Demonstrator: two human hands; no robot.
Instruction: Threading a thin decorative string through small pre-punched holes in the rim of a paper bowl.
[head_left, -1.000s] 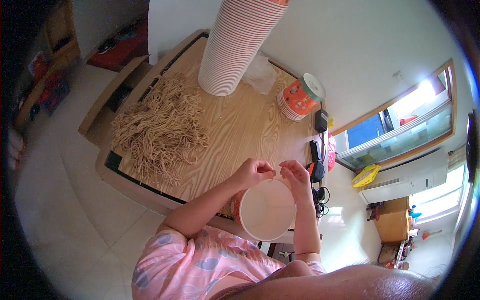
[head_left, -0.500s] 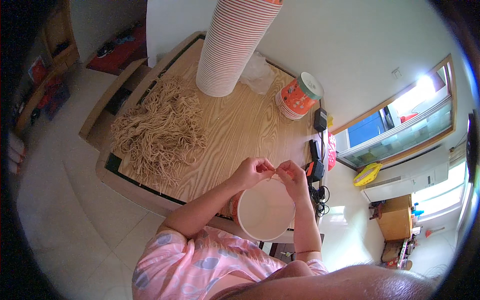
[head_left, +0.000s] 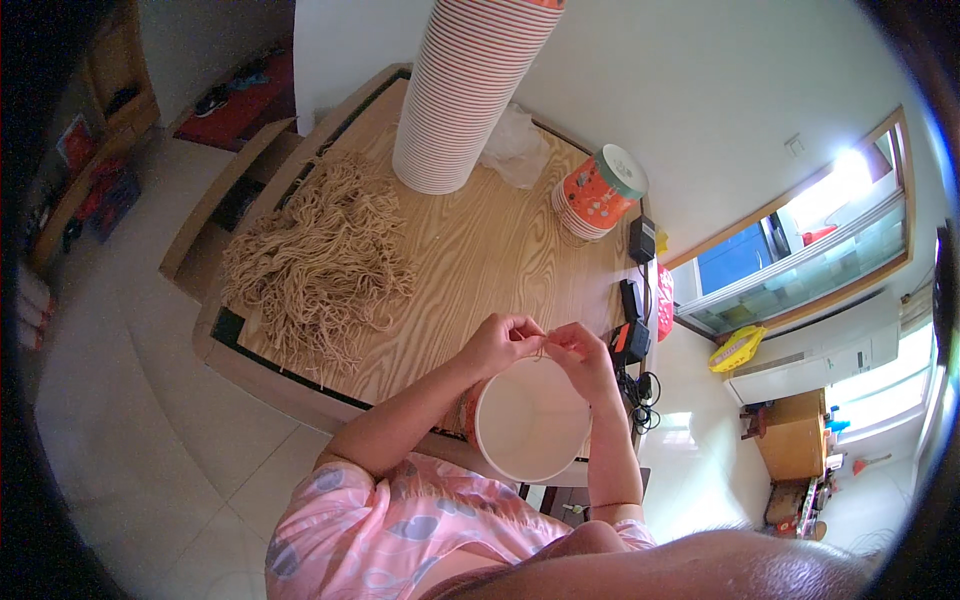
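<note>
A white-lined paper bucket (head_left: 532, 425) with an orange outside stands close to my body, its open mouth facing up. Above its far rim, my left hand (head_left: 506, 341) and my right hand (head_left: 582, 358) meet with fingertips pinched together. Between them shows a short bit of thin tan string (head_left: 541, 351), gripped from both sides. Part of the string is hidden by my fingers. To the left on the wooden table lies a big loose heap of tan strings (head_left: 318, 255).
A tall stack of nested paper buckets (head_left: 468, 95) rises at the table's back. Right of it are a crumpled plastic bag (head_left: 517, 148) and a short upside-down stack of orange buckets (head_left: 600, 192). Black adapters (head_left: 630, 340) and cables (head_left: 643, 395) line the table's right edge.
My fingertips have shifted slightly at the bucket's far rim, and more of the string shows beneath them. The bucket and the string heap stay in place.
</note>
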